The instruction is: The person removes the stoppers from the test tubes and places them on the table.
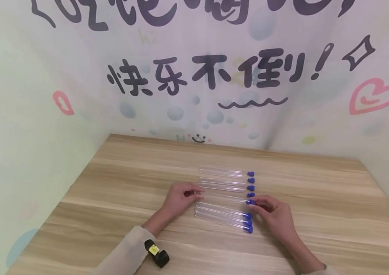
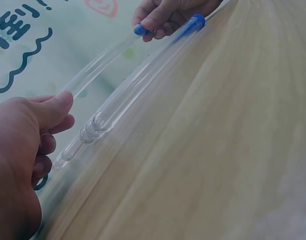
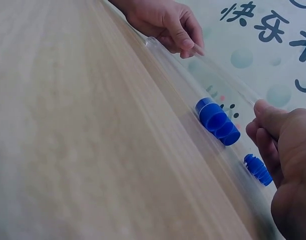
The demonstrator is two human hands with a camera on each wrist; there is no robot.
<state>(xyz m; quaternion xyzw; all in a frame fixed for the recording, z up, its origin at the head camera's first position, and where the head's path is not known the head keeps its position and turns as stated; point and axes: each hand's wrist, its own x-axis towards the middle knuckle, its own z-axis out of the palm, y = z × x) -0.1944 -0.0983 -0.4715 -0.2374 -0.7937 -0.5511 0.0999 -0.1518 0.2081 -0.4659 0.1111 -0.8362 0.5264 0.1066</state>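
A clear test tube (image 1: 225, 197) is held above the table between both hands. My left hand (image 1: 179, 199) pinches its rounded end between thumb and fingers. At the other end, my right hand (image 1: 276, 217) pinches a blue cap (image 2: 139, 30) at the tube's mouth; how deep the cap sits is hidden by the fingers. Nearer me lie several test tubes (image 1: 220, 217) with blue caps (image 3: 218, 122) on their right ends. Beyond the held tube lie several uncapped test tubes (image 1: 222, 182), and loose blue caps (image 1: 251, 180) line up just off their mouths.
The wood-grain table (image 1: 125, 172) meets a printed cloth backdrop (image 1: 167, 126) along its far edge. A black strap device with a yellow label (image 1: 154, 250) is on the left wrist, over a light sleeve (image 1: 125, 252).
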